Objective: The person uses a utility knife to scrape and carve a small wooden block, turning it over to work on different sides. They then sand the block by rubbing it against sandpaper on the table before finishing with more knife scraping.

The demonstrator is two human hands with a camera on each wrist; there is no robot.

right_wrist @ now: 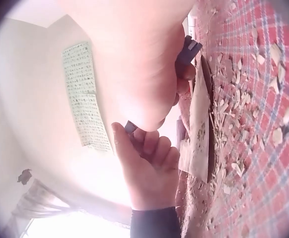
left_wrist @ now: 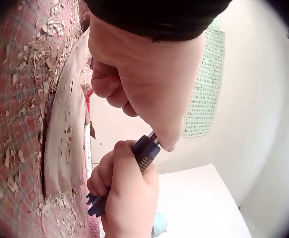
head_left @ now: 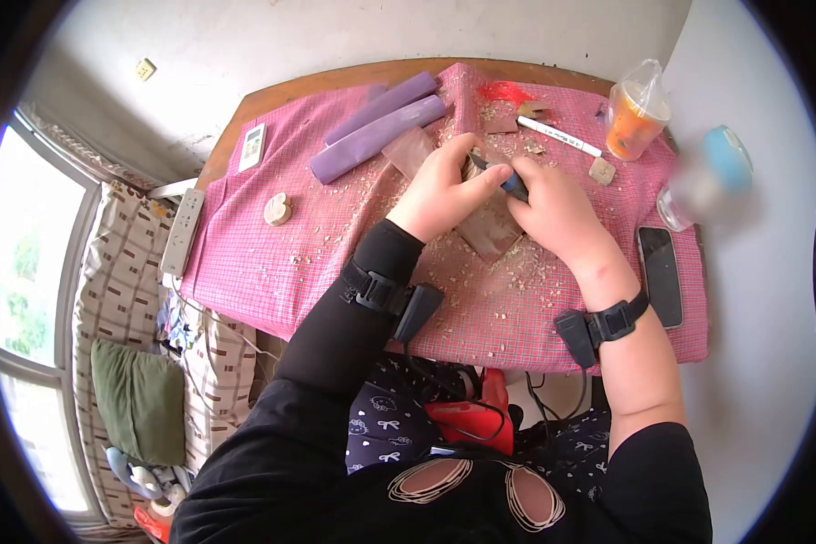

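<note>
A blue and black utility knife [head_left: 514, 186] is between the two hands, above the middle of the cloth. The right hand [head_left: 558, 213] curls round its handle, seen also in the left wrist view as a dark handle [left_wrist: 145, 152] in the right hand [left_wrist: 127, 196]. The left hand [head_left: 440, 190] has curled fingers, its thumb at the knife's front end, where a dark part [right_wrist: 130, 127] shows between thumb and fingers of the left hand [right_wrist: 152, 171]. Beneath the hands lies a flat wooden piece [left_wrist: 67, 134] with a rough surface. Pale shavings [head_left: 517, 281] surround it.
Two purple rolls [head_left: 372, 140], a white marker [head_left: 559, 136], a drink cup [head_left: 633, 127] and a phone [head_left: 660, 276] lie or stand on the pink checked cloth [head_left: 245, 245]. A round pale piece [head_left: 278, 209] is at left, near a power strip [head_left: 182, 233]. A blue-lidded container [head_left: 712, 172] stands at right.
</note>
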